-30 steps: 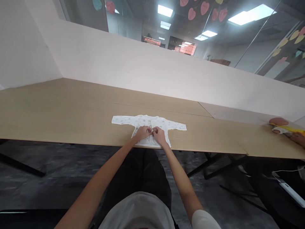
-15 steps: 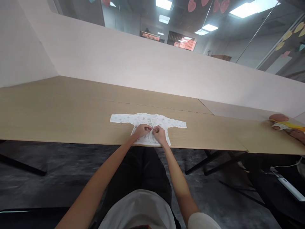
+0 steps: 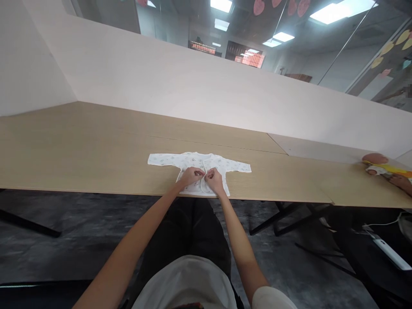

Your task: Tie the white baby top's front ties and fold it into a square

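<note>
A small white baby shirt (image 3: pixel 189 160) with a faint print lies flat on the wooden table (image 3: pixel 106 154), its sleeves spread to both sides. My left hand (image 3: pixel 192 175) pinches the front opening from the left, thumb and fingertips together. Close beside it, my right hand (image 3: pixel 213 178) pinches the same edge from the right. The fingertips of both hands nearly meet at the middle of the shirt's front. What exactly sits between them, cloth or a fastener, is too small to make out.
At the right end of the table another person's hand (image 3: pixel 401 181) is next to a doll (image 3: pixel 376 159) with yellow cloth. A white device (image 3: pixel 392 254) with a cable lies on a black chair at lower right. A white wall (image 3: pixel 167 81) with glass above borders the back.
Both hands keep their pinch at the shirt's front, with hardly any movement. The other person's hand at the far right has shifted slightly.
</note>
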Available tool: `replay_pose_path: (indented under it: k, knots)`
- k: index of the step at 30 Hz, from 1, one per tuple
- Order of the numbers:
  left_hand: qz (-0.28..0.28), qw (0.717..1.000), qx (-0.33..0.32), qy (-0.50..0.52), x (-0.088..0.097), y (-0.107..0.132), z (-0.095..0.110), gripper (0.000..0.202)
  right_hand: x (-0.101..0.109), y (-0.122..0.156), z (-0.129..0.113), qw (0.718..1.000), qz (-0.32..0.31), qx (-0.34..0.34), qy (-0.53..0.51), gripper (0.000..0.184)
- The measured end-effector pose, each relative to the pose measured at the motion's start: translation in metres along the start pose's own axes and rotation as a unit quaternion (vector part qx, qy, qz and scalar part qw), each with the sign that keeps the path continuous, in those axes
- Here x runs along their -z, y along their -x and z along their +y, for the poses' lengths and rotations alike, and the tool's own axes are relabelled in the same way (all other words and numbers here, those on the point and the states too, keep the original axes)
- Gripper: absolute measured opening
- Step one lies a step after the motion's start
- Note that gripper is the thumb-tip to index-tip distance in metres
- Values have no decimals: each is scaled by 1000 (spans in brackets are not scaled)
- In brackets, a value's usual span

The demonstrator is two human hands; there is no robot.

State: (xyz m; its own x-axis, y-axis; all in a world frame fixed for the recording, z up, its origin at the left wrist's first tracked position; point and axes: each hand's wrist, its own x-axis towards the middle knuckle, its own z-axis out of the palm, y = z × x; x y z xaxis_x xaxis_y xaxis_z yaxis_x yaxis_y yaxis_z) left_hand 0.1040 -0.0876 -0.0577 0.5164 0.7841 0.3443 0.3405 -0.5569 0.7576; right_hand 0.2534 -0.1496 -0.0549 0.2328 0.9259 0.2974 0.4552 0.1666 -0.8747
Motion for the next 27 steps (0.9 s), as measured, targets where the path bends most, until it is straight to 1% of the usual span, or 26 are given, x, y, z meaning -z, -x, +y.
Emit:
replay_pose_path:
  k: [7, 14, 18, 22, 25, 27]
  knots:
    - [-7, 1000, 12, -8, 2, 0, 3, 26, 1, 1, -1, 1000, 2, -17, 14, 18]
    - [-9, 1000, 5, -8, 2, 0, 0, 23, 2, 2, -4, 1000, -12, -25, -6, 19]
    - [-11, 1000, 6, -14, 1, 0, -1, 21, 0, 0, -2, 999, -12, -31, -6, 16]
    - [-13, 1000, 4, -16, 0, -1, -3, 25, 0, -1, -3, 999, -14, -37, -2, 15]
    - [-9, 1000, 3, -18, 0, -1, -2, 27, 1, -1, -4, 999, -12, -43, 5, 16]
    - [-12, 1000, 4, -11, 1, 0, 1, 27, 1, -1, -5, 999, -13, -46, 3, 12]
